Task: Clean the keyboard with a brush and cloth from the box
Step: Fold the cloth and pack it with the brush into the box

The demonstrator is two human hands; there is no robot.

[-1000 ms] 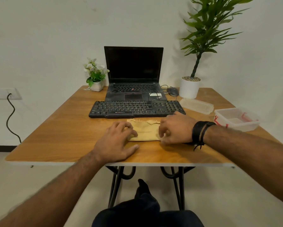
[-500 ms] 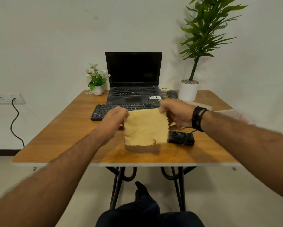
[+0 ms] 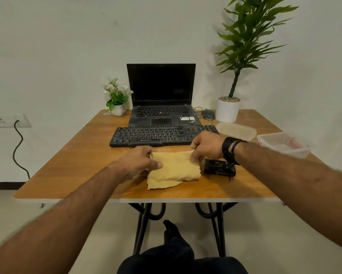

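Note:
A yellow cloth (image 3: 174, 171) lies partly folded on the wooden table (image 3: 77, 165), in front of the black keyboard (image 3: 158, 135). My left hand (image 3: 138, 163) pinches the cloth's left top corner. My right hand (image 3: 205, 147) pinches its right top corner; a black band sits on that wrist. A small black object (image 3: 219, 169), possibly the brush, lies just right of the cloth. The clear plastic box (image 3: 285, 144) stands open at the table's right edge, its lid (image 3: 236, 130) beside it.
An open black laptop (image 3: 162, 95) stands behind the keyboard, with a mouse (image 3: 207, 114) to its right. A white pot with a tall plant (image 3: 227, 109) is at the back right, a small flower pot (image 3: 117, 109) at the back left.
Both hands lifted the cloth off the table and held it up spread out, uncovering the small black object. Now the cloth is lowered back onto the table, folded over.

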